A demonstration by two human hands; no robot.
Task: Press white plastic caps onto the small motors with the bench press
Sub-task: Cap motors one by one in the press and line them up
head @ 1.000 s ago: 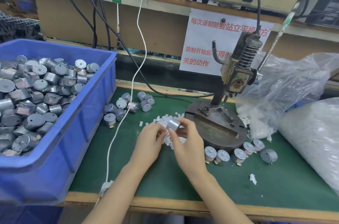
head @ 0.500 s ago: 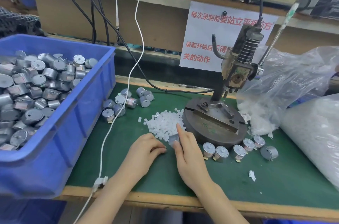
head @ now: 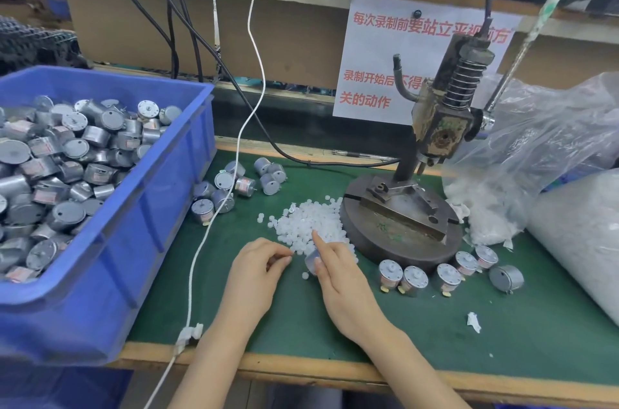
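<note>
A pile of small white plastic caps (head: pixel 310 224) lies on the green mat, left of the bench press (head: pixel 400 224) with its round base. My right hand (head: pixel 338 278) rests at the pile's near edge and grips a small silver motor (head: pixel 311 263), index finger stretched into the caps. My left hand (head: pixel 256 269) lies beside it with fingertips pinched together at the pile's edge; whether a cap is between them is hidden. Several capped motors (head: pixel 415 279) stand in a row in front of the press base.
A blue bin (head: pixel 140 241) full of motors fills the left. Loose motors (head: pixel 234 187) lie beside it. A white cable (head: pixel 214 217) runs down across the mat. Clear plastic bags (head: pixel 536 157) of caps sit at the right. The bench's wooden edge (head: pixel 301 368) is near me.
Both hands dropped from holding the motor up in front of the press down to the near edge of the cap pile. The right hand kept the motor.
</note>
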